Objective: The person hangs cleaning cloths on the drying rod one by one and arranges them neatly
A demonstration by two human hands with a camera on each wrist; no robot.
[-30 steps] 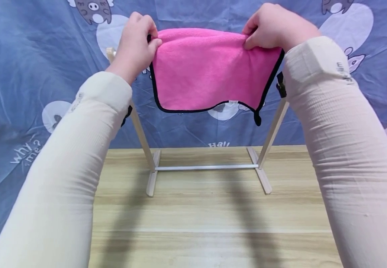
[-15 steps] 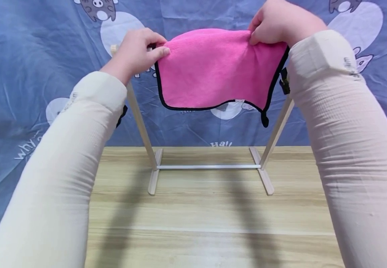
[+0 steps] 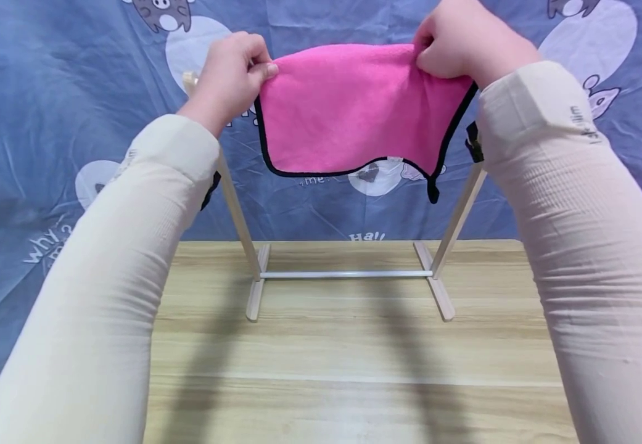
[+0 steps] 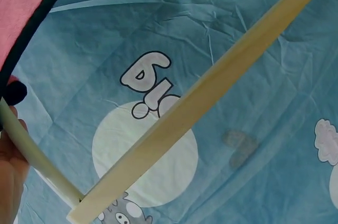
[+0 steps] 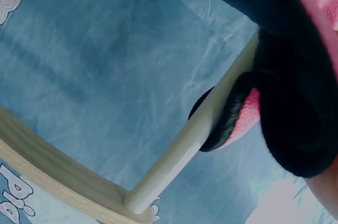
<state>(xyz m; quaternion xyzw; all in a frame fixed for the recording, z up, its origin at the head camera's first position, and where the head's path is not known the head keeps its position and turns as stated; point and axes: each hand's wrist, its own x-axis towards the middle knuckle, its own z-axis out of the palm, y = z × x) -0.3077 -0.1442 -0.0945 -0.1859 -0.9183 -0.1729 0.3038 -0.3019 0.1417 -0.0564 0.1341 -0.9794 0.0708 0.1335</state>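
Observation:
A pink towel [image 3: 343, 111] with black edging and a small loop at its lower right corner hangs over the top rod [image 5: 179, 150] of a wooden rack. My left hand [image 3: 232, 74] pinches the towel's upper left edge between thumb and fingers. Near the upper right my right hand [image 3: 462, 46] grips the cloth, its fingertips partly hidden. In the left wrist view a bit of my left hand [image 4: 13, 166] shows beside the rod, close to the black edging. The right wrist view has folded towel on both sides of the rod.
Two slanting wooden posts [image 3: 237, 209] stand on feet joined by a thin white lower bar [image 3: 348, 274]. The rack stands on a wood-grain tabletop [image 3: 354, 351], in front of a blue printed cloth [image 3: 309, 213]. Dark straps [image 3: 473, 142] show at both wrists.
My left fingers stretched out and dipped, then rose and closed in again on the towel's corner. The towel's lower hem now sits slightly higher. My right hand keeps its grip.

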